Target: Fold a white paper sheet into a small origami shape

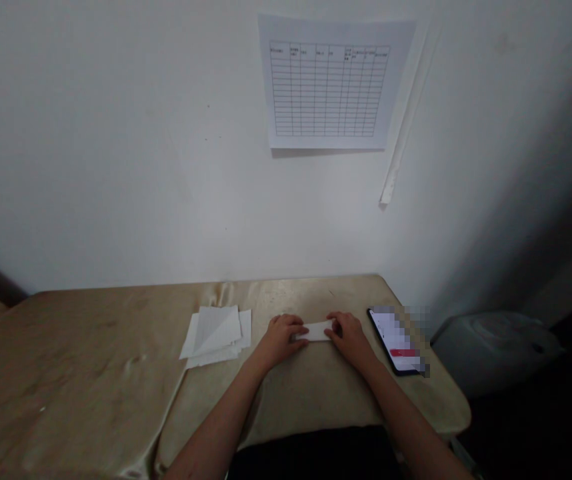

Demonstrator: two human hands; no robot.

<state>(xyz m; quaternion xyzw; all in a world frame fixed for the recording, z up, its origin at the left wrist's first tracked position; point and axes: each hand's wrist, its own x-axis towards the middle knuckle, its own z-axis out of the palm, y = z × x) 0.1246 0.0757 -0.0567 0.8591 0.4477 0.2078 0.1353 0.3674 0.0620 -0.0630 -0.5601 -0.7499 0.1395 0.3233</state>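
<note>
White paper strip, one: ends pinched by fingers of left hand and right hand; phone rightward.

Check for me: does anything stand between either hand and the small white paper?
Nothing visible does: the left hand and right hand hold the small white paper at its two ends. The loose papers lie left of the hands, the phone right of them.

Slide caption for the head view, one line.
Left hand and right hand hold a narrow white paper strip between overlapping white paper sheets and a black-edged rectangular phone on a tan table.
</note>
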